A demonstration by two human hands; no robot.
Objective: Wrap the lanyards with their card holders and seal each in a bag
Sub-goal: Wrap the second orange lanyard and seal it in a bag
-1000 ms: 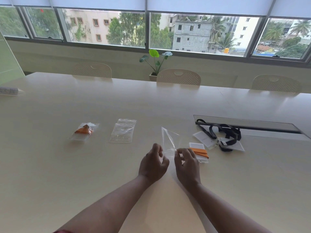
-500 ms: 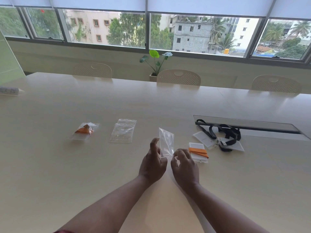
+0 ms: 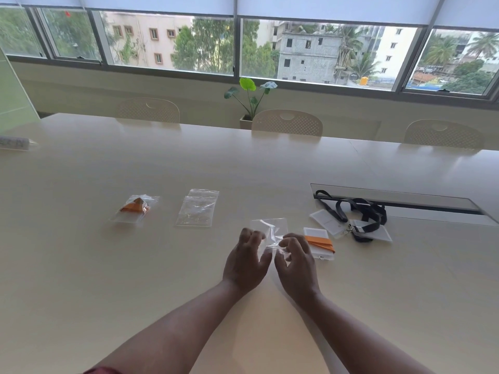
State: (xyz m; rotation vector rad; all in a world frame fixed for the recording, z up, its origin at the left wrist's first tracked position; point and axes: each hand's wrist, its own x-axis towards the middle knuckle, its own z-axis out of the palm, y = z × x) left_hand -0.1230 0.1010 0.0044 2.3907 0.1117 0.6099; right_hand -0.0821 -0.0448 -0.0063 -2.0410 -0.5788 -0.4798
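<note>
An empty clear plastic bag is held low over the table between both hands. My left hand pinches its left side and my right hand pinches its right side, with the near edge crumpled between them. Just right of my right hand lies a card holder wrapped with an orange lanyard. Farther right are black lanyards with clear card holders, loose. At the left, a bag holding an orange lanyard bundle lies flat.
A small pile of spare clear bags lies left of centre on the pale table. A recessed cable slot runs behind the black lanyards. Chairs and a potted plant stand beyond the far edge.
The clear bag stood upright between my hands; now it is turned wide and lower, with both hands pinching its near edge.
</note>
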